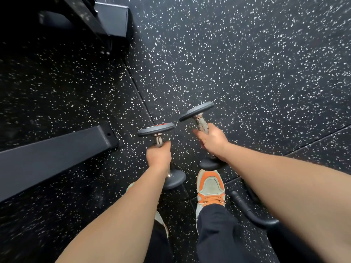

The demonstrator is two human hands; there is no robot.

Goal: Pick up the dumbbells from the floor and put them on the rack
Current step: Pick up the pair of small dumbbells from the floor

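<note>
Two small dumbbells with dark round end plates and metal handles are held above the speckled black floor. My left hand point(158, 155) is wrapped around the handle of the left dumbbell point(156, 129), whose far plate has a red mark. My right hand point(213, 140) grips the handle of the right dumbbell point(196, 111), tilted up to the right. Each dumbbell's near plate shows below its hand. The fingers hide most of both handles. The black base beam of the rack point(57, 154) lies on the floor to the left.
More black equipment frame point(112, 19) stands at the top left. My orange and grey shoes point(210, 188) are right under the dumbbells. A curved black bar point(252, 215) lies by the right foot. Speckled rubber floor point(266, 73) spreads to the right and ahead.
</note>
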